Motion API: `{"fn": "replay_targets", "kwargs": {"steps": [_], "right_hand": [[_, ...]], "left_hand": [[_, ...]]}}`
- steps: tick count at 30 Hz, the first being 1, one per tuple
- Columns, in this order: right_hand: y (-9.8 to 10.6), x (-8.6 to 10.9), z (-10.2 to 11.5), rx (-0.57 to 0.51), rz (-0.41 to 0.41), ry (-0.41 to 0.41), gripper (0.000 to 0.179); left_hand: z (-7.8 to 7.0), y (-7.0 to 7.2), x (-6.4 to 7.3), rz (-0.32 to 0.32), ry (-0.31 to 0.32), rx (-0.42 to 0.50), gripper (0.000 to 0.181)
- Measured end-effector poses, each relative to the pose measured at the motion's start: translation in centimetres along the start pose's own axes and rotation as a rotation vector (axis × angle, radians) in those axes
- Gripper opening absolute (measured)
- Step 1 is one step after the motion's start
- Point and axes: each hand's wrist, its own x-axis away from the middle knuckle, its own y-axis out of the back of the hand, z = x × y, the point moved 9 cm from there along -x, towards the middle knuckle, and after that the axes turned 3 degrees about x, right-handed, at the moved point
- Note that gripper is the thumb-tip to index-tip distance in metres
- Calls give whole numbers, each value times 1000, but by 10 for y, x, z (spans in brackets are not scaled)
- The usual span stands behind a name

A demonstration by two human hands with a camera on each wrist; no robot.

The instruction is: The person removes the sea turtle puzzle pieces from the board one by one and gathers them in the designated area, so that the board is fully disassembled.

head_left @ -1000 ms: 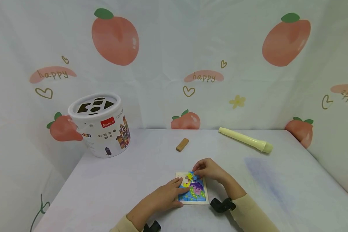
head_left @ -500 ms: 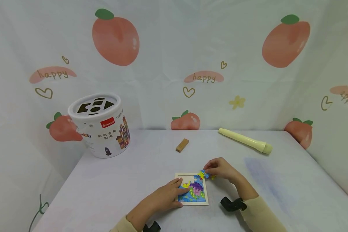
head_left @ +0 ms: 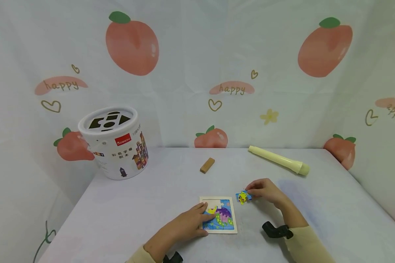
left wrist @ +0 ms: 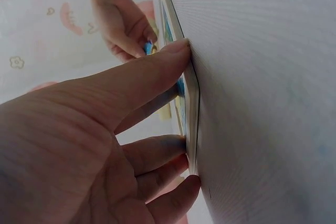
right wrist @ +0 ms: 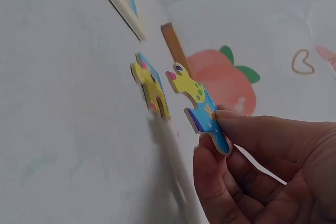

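The piece [right wrist: 207, 119], yellow and blue, was pinched in the right hand [head_left: 266, 190], just above the table [head_left: 171, 182] and right of the puzzle [head_left: 222, 231]. A second piece [right wrist: 152, 85] lay just beside it. The left hand [head_left: 189, 221] rested on the puzzle's left side, extended and ungripping. Beyond lay a block [head_left: 207, 165] and a microphone [head_left: 278, 160]; a bucket [head_left: 118, 157] stood far left.

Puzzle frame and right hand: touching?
Apart. The head view shows bare table between the puzzle frame and the right hand.
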Motion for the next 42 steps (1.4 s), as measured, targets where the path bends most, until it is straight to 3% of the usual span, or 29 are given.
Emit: {"fn": "replay_targets", "kwargs": {"steps": [12, 35, 42], "right_hand": [[19, 9, -17, 13, -32, -44, 24], [20, 9, -21, 84, -82, -77, 21], [21, 11, -15, 171, -37, 52, 34]], "left_hand": [[0, -1, 0, 14, 5, -5, 55], [0, 1, 2, 0, -9, -7, 54], [0, 0, 0, -3, -18, -13, 54]]}}
